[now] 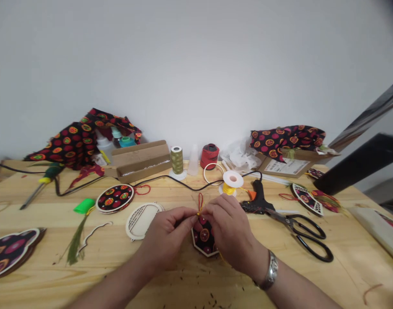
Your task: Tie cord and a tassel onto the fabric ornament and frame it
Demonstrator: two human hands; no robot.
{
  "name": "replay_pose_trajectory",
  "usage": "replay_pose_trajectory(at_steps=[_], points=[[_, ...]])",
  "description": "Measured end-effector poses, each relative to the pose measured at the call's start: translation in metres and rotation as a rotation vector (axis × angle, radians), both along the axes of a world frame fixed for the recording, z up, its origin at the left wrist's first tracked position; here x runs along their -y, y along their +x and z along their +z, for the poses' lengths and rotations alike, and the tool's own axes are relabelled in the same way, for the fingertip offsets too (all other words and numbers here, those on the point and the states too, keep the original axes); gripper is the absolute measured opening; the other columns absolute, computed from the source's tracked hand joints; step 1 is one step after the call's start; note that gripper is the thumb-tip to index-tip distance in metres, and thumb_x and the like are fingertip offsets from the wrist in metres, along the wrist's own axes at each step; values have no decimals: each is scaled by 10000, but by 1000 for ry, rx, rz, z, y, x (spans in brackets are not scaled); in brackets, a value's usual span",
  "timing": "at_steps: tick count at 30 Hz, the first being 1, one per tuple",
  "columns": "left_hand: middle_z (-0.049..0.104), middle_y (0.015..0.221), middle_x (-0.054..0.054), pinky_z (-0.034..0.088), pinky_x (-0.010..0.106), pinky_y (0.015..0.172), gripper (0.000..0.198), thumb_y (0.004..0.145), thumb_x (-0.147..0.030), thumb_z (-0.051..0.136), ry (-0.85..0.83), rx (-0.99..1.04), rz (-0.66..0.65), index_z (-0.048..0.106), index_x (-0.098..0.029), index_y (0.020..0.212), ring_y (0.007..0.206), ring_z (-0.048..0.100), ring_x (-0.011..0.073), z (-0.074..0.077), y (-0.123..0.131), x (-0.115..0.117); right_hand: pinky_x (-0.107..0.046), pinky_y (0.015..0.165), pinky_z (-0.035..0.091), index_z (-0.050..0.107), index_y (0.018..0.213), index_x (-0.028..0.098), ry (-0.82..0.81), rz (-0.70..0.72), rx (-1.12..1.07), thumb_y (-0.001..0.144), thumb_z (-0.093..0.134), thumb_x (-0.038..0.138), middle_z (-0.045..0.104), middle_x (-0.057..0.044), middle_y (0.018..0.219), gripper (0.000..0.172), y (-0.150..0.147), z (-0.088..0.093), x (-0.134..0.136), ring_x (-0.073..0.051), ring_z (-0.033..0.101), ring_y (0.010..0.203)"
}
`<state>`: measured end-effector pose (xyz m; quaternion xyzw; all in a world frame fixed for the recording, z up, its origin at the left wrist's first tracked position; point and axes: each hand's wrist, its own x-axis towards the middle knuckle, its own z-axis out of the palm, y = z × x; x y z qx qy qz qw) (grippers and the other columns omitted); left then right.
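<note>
At the middle front of the table lies a polygonal pendant with a pale wooden rim and dark fabric printed with round motifs. A red cord loop rises from its top, where yellow cord is wound. My left hand pinches the yellow cord between thumb and forefinger from the left. From the right, my right hand pinches it too and covers part of the pendant. A yellow cord spool stands just beyond. To the left, a round wooden frame is partly behind my left hand.
Black-handled scissors and a black glue gun lie on the right. A screwdriver, a green tassel and a round fabric pendant are on the left. A cardboard box and thread spools line the wall; a black cable crosses the table.
</note>
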<state>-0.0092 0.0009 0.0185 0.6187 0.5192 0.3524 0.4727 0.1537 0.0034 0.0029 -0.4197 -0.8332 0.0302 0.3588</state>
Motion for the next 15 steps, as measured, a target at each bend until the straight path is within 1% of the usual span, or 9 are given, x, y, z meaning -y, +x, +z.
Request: replay_pose_trajectory(at_steps=[4,7,11,15], points=[[643,617,-27,338,195,468,179,771,-303,576,-77,44,48,702,-189,713,465,419,87,-3,-2,-3,-323,666,366,591,808,148,65,-13,-101,902,453,148,600,-58,758,167,-1,4,2,-178,481,721],[655,643,-19,341,198,466,191,770,-324,578,-89,56,60,712,-189,762,465,420,88,-4,-2,-3,-326,668,370,603,822,145,69,-5,-90,898,460,140,608,-60,756,162,-2,3,4,-179,485,719],[635,578,-41,333,186,458,149,752,-279,589,-74,49,54,708,-202,707,452,423,82,-2,-1,0,-327,660,366,602,810,145,65,8,-58,892,465,143,612,-60,753,160,-3,1,4,-181,480,713],[611,529,-53,323,181,444,169,760,-267,578,-51,31,33,693,-208,651,433,416,77,-2,-1,2,-325,657,360,605,819,144,81,-10,-45,899,457,153,616,-60,755,169,-3,1,3,-180,480,714]])
